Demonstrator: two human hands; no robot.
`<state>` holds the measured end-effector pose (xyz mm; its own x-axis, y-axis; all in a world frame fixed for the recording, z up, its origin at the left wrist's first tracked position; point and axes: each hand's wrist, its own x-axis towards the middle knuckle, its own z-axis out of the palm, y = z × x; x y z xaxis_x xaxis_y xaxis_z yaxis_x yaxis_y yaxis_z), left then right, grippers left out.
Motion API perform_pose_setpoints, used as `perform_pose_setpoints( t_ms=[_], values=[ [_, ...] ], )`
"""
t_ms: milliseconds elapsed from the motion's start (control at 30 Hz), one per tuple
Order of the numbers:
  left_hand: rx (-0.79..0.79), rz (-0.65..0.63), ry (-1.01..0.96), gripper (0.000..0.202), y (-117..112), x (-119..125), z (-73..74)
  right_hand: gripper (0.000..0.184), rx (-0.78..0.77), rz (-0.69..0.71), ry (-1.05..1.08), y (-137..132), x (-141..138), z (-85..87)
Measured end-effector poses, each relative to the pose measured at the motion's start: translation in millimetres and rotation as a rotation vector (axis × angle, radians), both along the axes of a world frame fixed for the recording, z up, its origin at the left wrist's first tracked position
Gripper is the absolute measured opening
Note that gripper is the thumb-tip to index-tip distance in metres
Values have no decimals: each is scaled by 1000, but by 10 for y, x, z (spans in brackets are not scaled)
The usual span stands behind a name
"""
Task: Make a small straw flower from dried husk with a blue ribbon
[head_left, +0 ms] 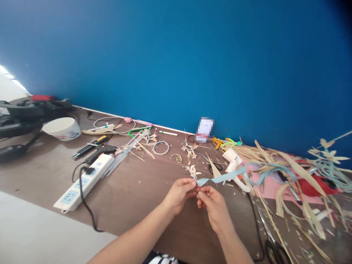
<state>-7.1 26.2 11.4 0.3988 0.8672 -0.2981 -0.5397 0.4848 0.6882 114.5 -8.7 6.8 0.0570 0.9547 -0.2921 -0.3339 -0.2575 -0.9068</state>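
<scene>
Blue wall (165, 66) fills most of what I see, above a brown table (148, 194). Dried leaves (247, 152) sprawl over its right side, partly covering a pink sheet (266, 189). On the left lies a white power strip (85, 181), with a bowl (62, 132) beyond it. Between these, the person's left hand (180, 192) and right hand (213, 205) meet. From them a pale blue ribbon (224, 177) trails right, lying across a white glue gun (233, 165) in the clutter. Scissors (266, 223) rest near the right forearm. Smallest, a pale flower (193, 170) sits at the left fingertips, pinched at its base; the right fingers curl together under the ribbon, grasping what, I can't tell.
</scene>
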Motion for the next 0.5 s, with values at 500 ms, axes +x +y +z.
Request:
perform_pose_setpoints(
  t_ms=[500],
  values=[
    [115,22,167,17,-45,-73,90,14,-96,84,258,-59,-70,9]
  ],
)
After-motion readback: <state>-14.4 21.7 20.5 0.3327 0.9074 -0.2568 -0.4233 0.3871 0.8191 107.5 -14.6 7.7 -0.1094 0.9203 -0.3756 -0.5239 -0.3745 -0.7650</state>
